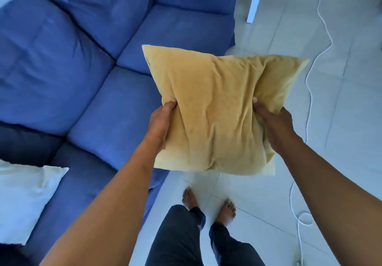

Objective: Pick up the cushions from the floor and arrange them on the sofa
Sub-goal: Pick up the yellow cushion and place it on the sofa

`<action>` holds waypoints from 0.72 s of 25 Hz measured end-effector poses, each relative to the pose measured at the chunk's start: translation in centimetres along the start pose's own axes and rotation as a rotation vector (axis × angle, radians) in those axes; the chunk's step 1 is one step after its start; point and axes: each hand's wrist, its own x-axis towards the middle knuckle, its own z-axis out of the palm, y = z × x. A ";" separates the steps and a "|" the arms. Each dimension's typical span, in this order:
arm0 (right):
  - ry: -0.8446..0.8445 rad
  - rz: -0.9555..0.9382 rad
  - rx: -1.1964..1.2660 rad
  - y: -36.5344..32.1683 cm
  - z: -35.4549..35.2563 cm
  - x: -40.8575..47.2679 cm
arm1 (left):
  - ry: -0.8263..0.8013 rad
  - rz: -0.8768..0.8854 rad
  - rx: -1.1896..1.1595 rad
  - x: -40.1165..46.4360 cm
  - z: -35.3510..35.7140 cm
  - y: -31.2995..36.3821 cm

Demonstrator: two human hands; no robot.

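A yellow cushion hangs in the air at the centre of the head view, over the sofa's front edge and the tiled floor. My left hand grips its left side and my right hand grips its right side, thumbs pressed into the top face. The blue sofa fills the left and upper part of the view, with wide seat cushions and back cushions. A white cushion lies on the sofa seat at the lower left.
A white cable runs along the pale tiled floor on the right, with loops near the top and bottom. A white furniture leg stands beyond the sofa's end. My bare feet stand on the tiles beside the sofa.
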 end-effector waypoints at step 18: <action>-0.507 -0.073 -0.242 -16.1 35.0 9.5 | 0.286 0.091 -0.459 11.2 -22.8 8.9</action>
